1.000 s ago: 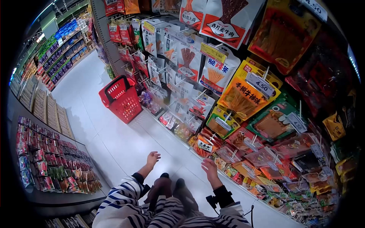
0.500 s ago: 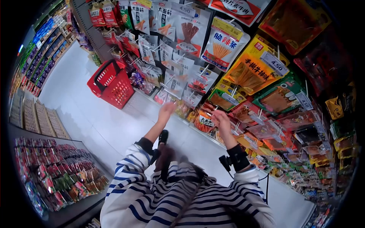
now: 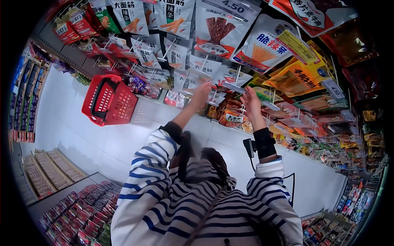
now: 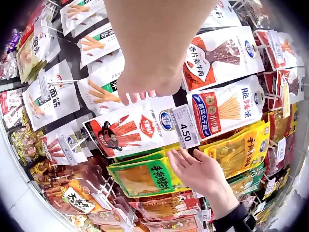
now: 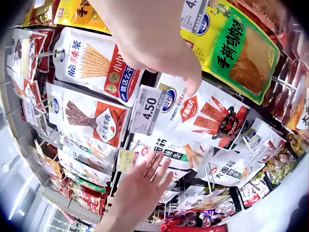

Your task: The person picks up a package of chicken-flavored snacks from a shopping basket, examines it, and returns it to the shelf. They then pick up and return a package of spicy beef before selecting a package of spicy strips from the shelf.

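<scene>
Both hands reach toward hanging snack bags on the rack. My left hand (image 3: 200, 97) is slightly blurred in the head view, its fingers extended in front of white bags; the right wrist view shows this left hand (image 5: 140, 186) with straight fingers. My right hand (image 3: 251, 102) is beside a price tag (image 3: 234, 87), palm turned inward, fingers loosely extended and holding nothing. Between the hands hangs a white snack bag (image 4: 128, 129) with red strips and a black pot printed on it. In the right wrist view, a fingertip of my right hand (image 5: 161, 46) overlaps this white bag (image 5: 203, 116).
A red shopping basket (image 3: 117, 104) stands on the floor at the left, by the rack. Green-and-yellow bags (image 4: 142, 176) hang beside the white one. Metal hooks with price tags jut out along the rack. Low shelves of small packets (image 3: 88, 211) lie behind at lower left.
Both hands have risen from above the floor and moved forward to the rack's hanging bags. The body has come nearer the rack, and the head view has turned.
</scene>
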{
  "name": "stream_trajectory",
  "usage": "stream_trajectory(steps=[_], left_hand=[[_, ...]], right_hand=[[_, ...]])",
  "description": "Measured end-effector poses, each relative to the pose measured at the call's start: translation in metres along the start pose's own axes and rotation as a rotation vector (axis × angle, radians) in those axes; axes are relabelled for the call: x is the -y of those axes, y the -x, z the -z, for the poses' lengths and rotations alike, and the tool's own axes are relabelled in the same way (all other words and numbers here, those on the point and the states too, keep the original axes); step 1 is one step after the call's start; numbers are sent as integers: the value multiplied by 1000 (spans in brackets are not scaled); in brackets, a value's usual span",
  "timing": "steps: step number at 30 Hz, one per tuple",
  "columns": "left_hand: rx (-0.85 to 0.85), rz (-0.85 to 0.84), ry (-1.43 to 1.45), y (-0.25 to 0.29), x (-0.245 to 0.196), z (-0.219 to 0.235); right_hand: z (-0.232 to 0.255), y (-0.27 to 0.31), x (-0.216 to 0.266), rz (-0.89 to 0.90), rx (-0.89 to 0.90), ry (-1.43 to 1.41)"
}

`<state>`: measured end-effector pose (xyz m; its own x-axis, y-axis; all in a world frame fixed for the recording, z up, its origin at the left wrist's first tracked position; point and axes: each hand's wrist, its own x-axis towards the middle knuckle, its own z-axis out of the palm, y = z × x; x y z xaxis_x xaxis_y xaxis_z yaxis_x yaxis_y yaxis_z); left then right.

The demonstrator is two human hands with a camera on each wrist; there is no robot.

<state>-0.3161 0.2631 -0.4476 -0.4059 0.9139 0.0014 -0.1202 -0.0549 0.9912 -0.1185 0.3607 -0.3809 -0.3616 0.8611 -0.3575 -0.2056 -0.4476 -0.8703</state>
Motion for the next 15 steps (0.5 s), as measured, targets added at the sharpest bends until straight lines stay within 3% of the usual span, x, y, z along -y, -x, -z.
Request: stream_trajectory(steps=[2, 3, 6, 10, 12, 15], left_hand=[[57, 5, -55, -8, -3, 0], [34, -313, -278, -19, 15, -1], [-20, -66, -328, -34, 23, -11], [14, 70, -239, -39, 1, -21], [4, 92, -216, -37, -15, -25], [-40, -139, -185, -51, 22, -21]], right_hand=[[2, -8, -3, 2, 46, 28], [1, -11, -4, 7, 45, 35], [2, -18, -7, 11, 35, 36], [0, -26, -10, 50, 34, 58], [-5, -30, -13, 63, -7, 61], [-6, -44, -22, 102, -45, 56]])
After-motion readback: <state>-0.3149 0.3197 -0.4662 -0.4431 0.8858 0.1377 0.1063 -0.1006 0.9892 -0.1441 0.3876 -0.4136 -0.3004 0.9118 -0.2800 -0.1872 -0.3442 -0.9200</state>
